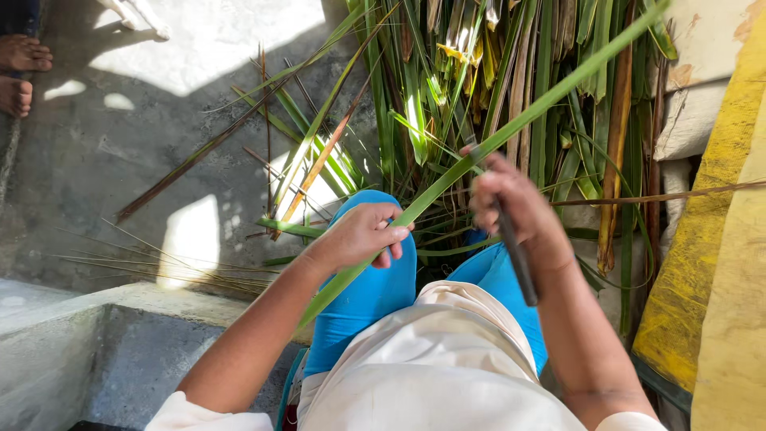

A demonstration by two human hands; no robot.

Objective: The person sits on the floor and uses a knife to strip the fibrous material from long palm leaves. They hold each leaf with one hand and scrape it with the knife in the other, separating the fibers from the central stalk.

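Observation:
A long green palm leaf [550, 100] runs diagonally from the upper right down across my lap. My left hand [359, 235] pinches it over my left knee, in blue trousers [367, 295]. My right hand [515, 211] is closed around the dark handle of a knife [519, 263], whose blade end meets the leaf near my fingers. The handle points down toward my lap. The blade itself is mostly hidden by the hand and leaf.
A heap of green and dry brown palm leaves [479, 72] lies ahead on the concrete floor [120, 144]. Thin leaf ribs [159, 263] lie at the left. Another person's bare feet [20, 72] show at top left. A concrete step [80, 335] and yellow board [710, 239] flank me.

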